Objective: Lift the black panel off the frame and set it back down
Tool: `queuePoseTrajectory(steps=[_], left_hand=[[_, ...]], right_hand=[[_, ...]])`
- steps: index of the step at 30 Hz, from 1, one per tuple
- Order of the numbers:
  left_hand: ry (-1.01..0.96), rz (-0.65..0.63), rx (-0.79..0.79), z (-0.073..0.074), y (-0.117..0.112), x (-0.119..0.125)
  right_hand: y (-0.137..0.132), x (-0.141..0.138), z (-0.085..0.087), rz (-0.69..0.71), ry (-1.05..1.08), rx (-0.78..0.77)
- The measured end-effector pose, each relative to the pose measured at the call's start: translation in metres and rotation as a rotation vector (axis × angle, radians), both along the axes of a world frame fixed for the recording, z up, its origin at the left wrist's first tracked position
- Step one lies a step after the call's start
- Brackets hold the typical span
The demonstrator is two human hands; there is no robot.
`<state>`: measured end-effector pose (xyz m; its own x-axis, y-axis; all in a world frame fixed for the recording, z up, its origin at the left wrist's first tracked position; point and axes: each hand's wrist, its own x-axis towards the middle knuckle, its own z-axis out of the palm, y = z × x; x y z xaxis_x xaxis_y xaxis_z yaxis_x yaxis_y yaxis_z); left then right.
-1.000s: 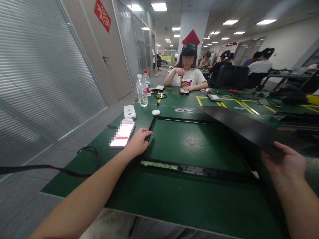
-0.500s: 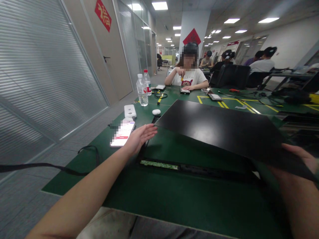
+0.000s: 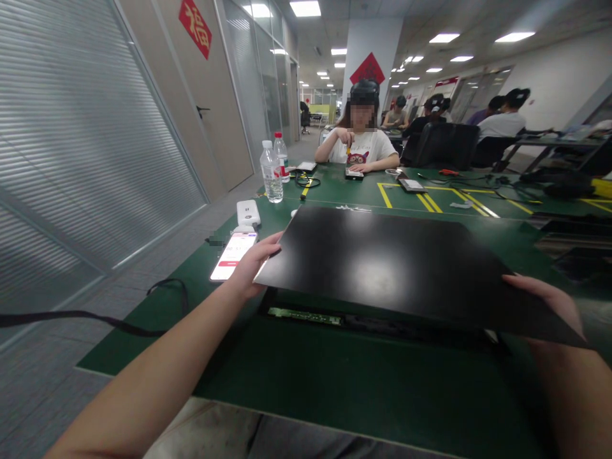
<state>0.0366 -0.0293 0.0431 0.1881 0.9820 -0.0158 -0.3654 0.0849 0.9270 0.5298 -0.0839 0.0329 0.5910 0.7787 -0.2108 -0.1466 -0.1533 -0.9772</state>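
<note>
A large flat black panel (image 3: 396, 264) hangs level just above the green table (image 3: 335, 382). My left hand (image 3: 251, 261) grips its left edge, fingers under it and thumb along the rim. At the panel's right edge my right hand (image 3: 549, 299) holds on with fingers curled over the top. Beneath the panel lies a black rectangular frame (image 3: 382, 326) with a green circuit strip (image 3: 306, 315) along its near side; most of the frame is hidden by the panel.
A phone (image 3: 233, 255) with a lit screen, a white charger (image 3: 248, 212) and two water bottles (image 3: 271, 173) sit at the left. A black cable (image 3: 119, 322) trails off the table's left edge. A person (image 3: 358, 143) works at the far end; others sit behind.
The panel swung from tilted at the right to level over the frame. My left hand left the frame's corner and took the panel's left edge.
</note>
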Motion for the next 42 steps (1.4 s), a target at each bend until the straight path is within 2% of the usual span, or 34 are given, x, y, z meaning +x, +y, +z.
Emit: queuePoseTrajectory(steps=[2,4,6,9,14,17,20,27,30,35,42], left_hand=[[0.007,0.063,0.028,0.003,0.002,-0.003],[0.021,0.150,0.047,0.006,0.004,-0.006],[0.037,0.224,0.057,0.009,0.005,-0.008],[0.037,0.277,0.075,0.012,0.004,-0.008],[0.029,0.277,0.058,0.013,0.004,-0.007],[0.024,0.271,0.040,0.011,0.006,-0.007],[0.057,0.262,0.051,0.009,0.005,-0.006],[0.166,0.283,0.050,-0.002,0.003,0.002],[0.194,0.244,0.048,-0.007,0.003,0.002],[0.216,0.181,-0.041,-0.011,0.002,0.004],[0.239,0.164,-0.084,-0.013,0.002,0.008]], right_hand=[[0.001,-0.008,0.005,0.153,0.045,-0.141],[0.002,-0.014,0.006,0.296,0.041,-0.178],[0.004,-0.018,0.004,0.358,0.031,-0.149],[0.008,-0.015,-0.001,0.380,0.033,-0.096],[0.015,-0.003,-0.011,0.342,-0.048,-0.109],[0.014,-0.005,-0.012,0.338,-0.090,-0.100],[0.013,-0.009,-0.011,0.273,-0.121,-0.093],[0.017,-0.004,-0.017,0.200,-0.274,-0.095],[0.020,0.001,-0.022,0.204,-0.331,-0.074],[0.019,0.004,-0.026,0.154,-0.379,-0.065],[0.015,0.001,-0.021,0.125,-0.429,-0.133]])
